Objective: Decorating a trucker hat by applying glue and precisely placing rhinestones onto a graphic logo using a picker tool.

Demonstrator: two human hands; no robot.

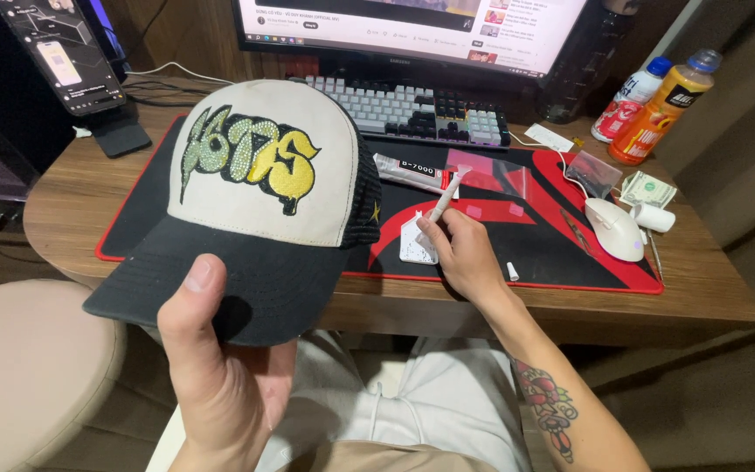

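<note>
While my left hand (211,350) pinches the black-brimmed cream cap (259,188) by its brim,
my right hand (465,253) grips a slim white pen tool (444,201) over the red-and-black desk mat (552,253).

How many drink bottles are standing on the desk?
3: a dark bottle beside the monitor, a white-and-red bottle and an orange bottle at the far right corner. Others may be out of frame.

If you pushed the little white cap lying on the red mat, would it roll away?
Probably: the white cap looks small, round and light, lying loose on the flat mat. It would likely roll in a curve, near the right hand.
</note>
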